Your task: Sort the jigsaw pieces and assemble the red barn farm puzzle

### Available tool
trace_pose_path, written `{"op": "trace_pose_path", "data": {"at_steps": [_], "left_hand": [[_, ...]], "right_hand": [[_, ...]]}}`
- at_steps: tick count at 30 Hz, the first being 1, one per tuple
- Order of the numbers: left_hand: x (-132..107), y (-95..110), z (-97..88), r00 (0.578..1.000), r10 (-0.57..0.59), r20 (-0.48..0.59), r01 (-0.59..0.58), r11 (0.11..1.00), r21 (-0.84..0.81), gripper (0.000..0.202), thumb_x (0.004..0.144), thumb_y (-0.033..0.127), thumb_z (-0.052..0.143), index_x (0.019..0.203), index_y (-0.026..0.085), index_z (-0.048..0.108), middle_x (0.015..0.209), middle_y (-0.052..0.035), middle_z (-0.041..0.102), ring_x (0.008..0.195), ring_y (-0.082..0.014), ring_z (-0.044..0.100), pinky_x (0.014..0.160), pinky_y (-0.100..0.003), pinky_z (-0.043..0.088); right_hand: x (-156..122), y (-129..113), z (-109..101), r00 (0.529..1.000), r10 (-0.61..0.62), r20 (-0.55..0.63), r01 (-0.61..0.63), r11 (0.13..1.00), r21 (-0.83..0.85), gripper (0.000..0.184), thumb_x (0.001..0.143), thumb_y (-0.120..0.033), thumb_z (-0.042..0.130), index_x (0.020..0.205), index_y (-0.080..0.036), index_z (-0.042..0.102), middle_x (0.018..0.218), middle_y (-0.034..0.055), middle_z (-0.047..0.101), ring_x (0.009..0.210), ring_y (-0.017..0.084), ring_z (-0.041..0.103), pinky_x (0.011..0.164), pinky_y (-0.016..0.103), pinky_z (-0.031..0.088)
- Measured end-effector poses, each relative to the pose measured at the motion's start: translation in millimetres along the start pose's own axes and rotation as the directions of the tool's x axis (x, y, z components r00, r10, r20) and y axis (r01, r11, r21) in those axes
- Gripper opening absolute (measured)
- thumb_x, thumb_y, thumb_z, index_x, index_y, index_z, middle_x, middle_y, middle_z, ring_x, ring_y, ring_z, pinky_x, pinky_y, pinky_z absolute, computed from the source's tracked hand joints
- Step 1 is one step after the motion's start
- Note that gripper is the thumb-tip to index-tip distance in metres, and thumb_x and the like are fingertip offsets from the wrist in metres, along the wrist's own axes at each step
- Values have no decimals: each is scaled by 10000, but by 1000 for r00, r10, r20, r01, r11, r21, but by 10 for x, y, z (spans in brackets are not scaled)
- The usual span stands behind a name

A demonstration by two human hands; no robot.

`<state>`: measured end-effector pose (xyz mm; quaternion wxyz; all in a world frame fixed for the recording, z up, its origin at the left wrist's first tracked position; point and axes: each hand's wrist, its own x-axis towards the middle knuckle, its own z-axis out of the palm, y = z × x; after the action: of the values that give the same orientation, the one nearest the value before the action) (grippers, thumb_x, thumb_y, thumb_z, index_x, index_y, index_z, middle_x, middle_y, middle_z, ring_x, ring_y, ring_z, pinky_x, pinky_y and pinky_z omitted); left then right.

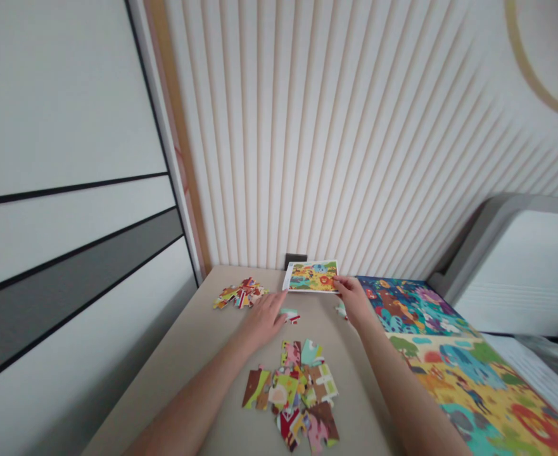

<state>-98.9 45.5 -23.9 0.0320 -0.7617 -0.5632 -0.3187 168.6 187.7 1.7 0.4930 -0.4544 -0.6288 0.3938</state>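
Note:
A small picture card (311,277) with a lion and an elephant on it stands out at the back of the table, near the wall. My right hand (353,299) pinches its right edge between thumb and fingers. With fingers stretched out, my left hand (261,322) is by the card's lower left corner; whether a fingertip touches it I cannot tell. Close to my left thumb lie jigsaw pieces (291,316). Another piece (340,310) is partly hidden by my right hand. Nearer me is a loose heap of jigsaw pieces (285,389), and a second heap (241,294) sits at the back left.
To the right lie a dark blue animal picture (412,307) and a yellow animal picture (478,386). A black box (295,258) is against the ribbed wall behind the card. White cabinet panels (93,316) rise on the left; a padded headboard (535,266) stands at right.

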Motion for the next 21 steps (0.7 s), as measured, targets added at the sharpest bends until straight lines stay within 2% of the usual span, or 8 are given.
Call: {"op": "trace_pose_path", "data": {"at_steps": [3, 6, 9, 12, 14, 17, 19, 21], "left_hand": [[26, 12, -8, 994, -57, -95, 55, 998, -20, 723, 959, 286, 580, 1586, 270, 222, 1409, -132, 527, 1322, -297, 489, 1117, -517, 402], [46, 22, -37, 981, -62, -186, 56, 998, -35, 661, 967, 281, 573, 1561, 287, 283, 1423, -129, 501, 1350, -286, 475, 1133, -506, 404], [53, 10, -60, 953, -48, -300, 34, 998, -53, 605, 969, 310, 584, 1522, 264, 344, 1450, -144, 474, 1384, -291, 449, 1145, -516, 399], [52, -30, -69, 938, -19, -347, -9, 997, -78, 411, 990, 302, 556, 1389, 233, 486, 1353, -132, 568, 1310, -273, 521, 1103, -496, 442], [51, -56, -76, 938, 15, -347, -47, 995, -86, 223, 1009, 267, 518, 1216, 226, 591, 1152, -88, 668, 1137, -238, 620, 1010, -442, 502], [49, -55, -110, 924, 52, -379, -98, 990, -102, 122, 1005, 251, 529, 1036, 222, 644, 953, -46, 698, 951, -210, 657, 905, -388, 528], [43, -16, -142, 912, 33, -409, -98, 985, -139, 102, 987, 270, 567, 1020, 223, 652, 954, -49, 699, 949, -213, 658, 909, -385, 526], [30, 45, -163, 905, -49, -422, -39, 979, -199, 145, 964, 307, 607, 1077, 226, 647, 1017, -64, 696, 999, -227, 656, 942, -397, 522]], "right_hand": [[-354, -54, -44, 993, 105, 57, -115, 966, 231, 379, 789, -493, 721, 1021, -194, 746, 1073, 74, 768, 932, 217, 718, 780, 311, 572], [-599, -153, -111, 961, 213, 174, -271, 835, 478, 298, 727, -397, 833, 936, -191, 777, 1107, 77, 759, 937, 194, 706, 822, 282, 569], [-695, -276, -175, 938, 220, 267, -337, 757, 560, 290, 769, -379, 820, 976, -178, 793, 997, 82, 773, 832, 164, 701, 821, 274, 568], [-739, -388, -202, 908, 158, 387, -361, 766, 533, 329, 830, -408, 763, 1058, -172, 780, 897, 76, 766, 804, 164, 701, 851, 299, 557], [-779, -443, -190, 893, 81, 442, -295, 848, 440, 374, 845, -424, 745, 1138, -191, 748, 933, 69, 757, 839, 180, 700, 861, 331, 548], [-845, -494, -147, 935, -69, 347, 22, 990, 136, 354, 858, -459, 726, 1126, -227, 730, 866, 40, 716, 772, 186, 652, 781, 335, 529], [-873, -515, -126, 955, -204, 215, 234, 965, -121, 264, 886, -479, 688, 936, -226, 742, 818, 43, 669, 743, 189, 604, 730, 319, 498], [-879, -533, -126, 939, -324, 114, 343, 901, -266, 307, 924, -483, 635, 773, -222, 692, 828, 55, 636, 764, 197, 586, 722, 312, 475]]}}
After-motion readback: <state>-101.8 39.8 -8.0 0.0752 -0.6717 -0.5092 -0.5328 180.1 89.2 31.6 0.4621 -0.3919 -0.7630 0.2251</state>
